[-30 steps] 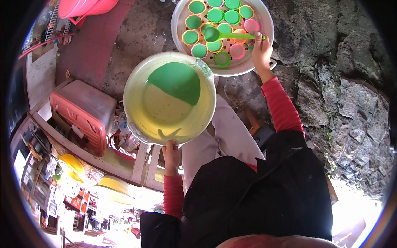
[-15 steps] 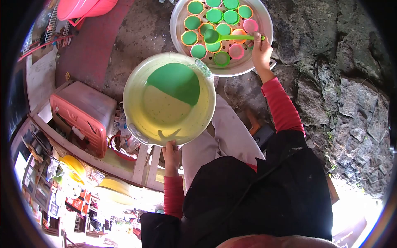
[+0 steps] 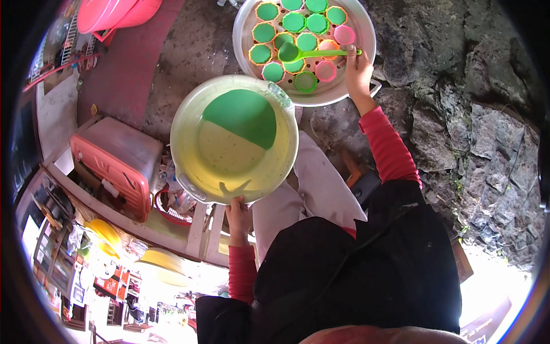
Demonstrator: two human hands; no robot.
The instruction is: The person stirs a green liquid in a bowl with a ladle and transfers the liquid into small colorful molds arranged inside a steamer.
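My left hand (image 3: 237,221) grips the near rim of a wide, pale yellow basin (image 3: 226,160), thumb over the edge. The basin is tilted, and green liquid (image 3: 243,117) pools at its far side. In my right hand (image 3: 358,74) is the handle of a green ladle (image 3: 321,54). Its bowl, holding green liquid, is above small scalloped molds (image 3: 294,23) in a round metal steamer tray (image 3: 243,54) with holes. Many molds, rimmed orange, green or pink, contain green liquid. Pink molds (image 3: 326,71) near my right hand look unfilled.
A rough stone wall (image 3: 458,132) rises at the right. At the left are a pink plastic box (image 3: 114,172), a red basket (image 3: 172,206) with plastic in it, and pink tubs (image 3: 123,14) farther back. My knees are beneath the basin.
The ladle has shifted very slightly left over the molds. My left hand keeps its hold on the basin, which stays tilted about the same.
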